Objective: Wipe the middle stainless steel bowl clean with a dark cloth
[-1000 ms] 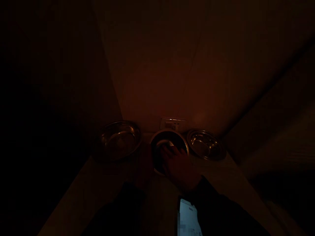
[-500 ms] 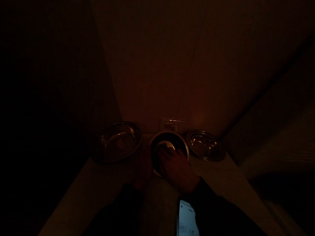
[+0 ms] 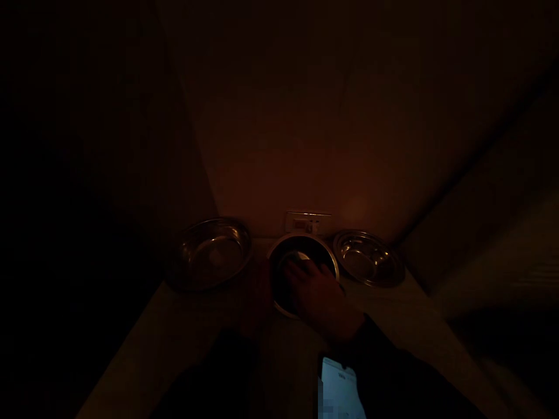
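Observation:
A round, deep metal bowl (image 3: 337, 269) stands in the middle of the table, its inside mostly dark. Against its left side is my left hand (image 3: 258, 294), barely lit; it covers part of the rim and appears closed on it. My right hand (image 3: 321, 298) reaches over the near right rim, with its bent fingers down inside the bowl. The fingertips are lost in shadow, so whatever they press or hold cannot be made out. A pale glint shows on the bowl's bottom just beyond the fingers.
A wide shallow metal dish (image 3: 209, 282) lies on the left, and a smaller metal dish (image 3: 369, 262) on the right. Behind the bowl a socket plate (image 3: 308, 220) sits on the wall. A lit phone (image 3: 340, 390) lies by my right forearm on the table (image 3: 406, 326).
The view has shifted slightly, and everything sits a little further right. The picture is darker around my left hand. My right hand stays inside the bowl, its fingers slightly moved.

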Tool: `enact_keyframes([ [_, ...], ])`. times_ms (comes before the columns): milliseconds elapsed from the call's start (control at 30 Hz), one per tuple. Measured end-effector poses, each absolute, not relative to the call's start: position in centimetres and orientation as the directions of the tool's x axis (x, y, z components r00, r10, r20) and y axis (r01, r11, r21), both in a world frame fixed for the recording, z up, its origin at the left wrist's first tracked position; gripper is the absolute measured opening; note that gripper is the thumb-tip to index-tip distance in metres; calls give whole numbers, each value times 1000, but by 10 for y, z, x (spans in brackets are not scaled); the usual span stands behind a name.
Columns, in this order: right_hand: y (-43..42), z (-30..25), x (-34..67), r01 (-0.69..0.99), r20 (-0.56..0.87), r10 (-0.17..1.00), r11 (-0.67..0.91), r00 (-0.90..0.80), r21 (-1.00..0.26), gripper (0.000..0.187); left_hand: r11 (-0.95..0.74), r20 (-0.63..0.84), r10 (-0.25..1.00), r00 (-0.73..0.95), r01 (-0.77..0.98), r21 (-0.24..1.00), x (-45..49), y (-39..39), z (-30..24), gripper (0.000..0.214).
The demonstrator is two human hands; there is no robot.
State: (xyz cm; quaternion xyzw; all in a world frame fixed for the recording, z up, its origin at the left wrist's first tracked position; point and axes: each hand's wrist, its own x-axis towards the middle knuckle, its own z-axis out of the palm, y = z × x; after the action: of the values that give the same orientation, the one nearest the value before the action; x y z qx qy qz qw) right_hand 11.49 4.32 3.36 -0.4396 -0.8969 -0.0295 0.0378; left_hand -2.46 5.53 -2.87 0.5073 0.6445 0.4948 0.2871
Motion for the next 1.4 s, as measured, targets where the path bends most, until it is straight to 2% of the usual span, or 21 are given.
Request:
enact_keyframes([
  [100,39,35,113,810,88,805,583,-587,63,38,-14,146,942,-303,400,916,-25,55,-34,36],
  [267,30,45,119,841,-30,844,536,-535,75,29,-14,121,949,-292,344,939,-24,54,-27,36],
  [400,40,43,120,818,29,818,573,-575,49,38,36,50,964,-262,313,949,-23,52,-12,41],
  [533,48,38,118,799,74,796,598,-601,57,42,2,90,965,-246,351,936,-25,51,-14,38],
  [633,45,41,120,851,74,851,510,-521,125,39,-25,110,967,-231,343,939,-26,50,-20,39],
  [767,41,47,122,877,23,891,440,-453,194,33,11,57,972,-227,285,958,-26,49,-17,42],
  [900,45,44,122,864,19,882,457,-471,213,38,47,15,970,-244,247,968,-26,47,-8,42],
  [1067,52,36,119,829,52,838,526,-543,189,44,30,32,980,-196,307,951,-28,45,-4,43],
  [1233,46,35,115,727,28,729,678,-684,107,43,-49,130,975,-181,394,918,-28,45,-18,39],
  [1400,34,45,121,641,-68,639,768,-766,2,34,-82,186,951,-248,376,923,-29,47,-36,40],
])
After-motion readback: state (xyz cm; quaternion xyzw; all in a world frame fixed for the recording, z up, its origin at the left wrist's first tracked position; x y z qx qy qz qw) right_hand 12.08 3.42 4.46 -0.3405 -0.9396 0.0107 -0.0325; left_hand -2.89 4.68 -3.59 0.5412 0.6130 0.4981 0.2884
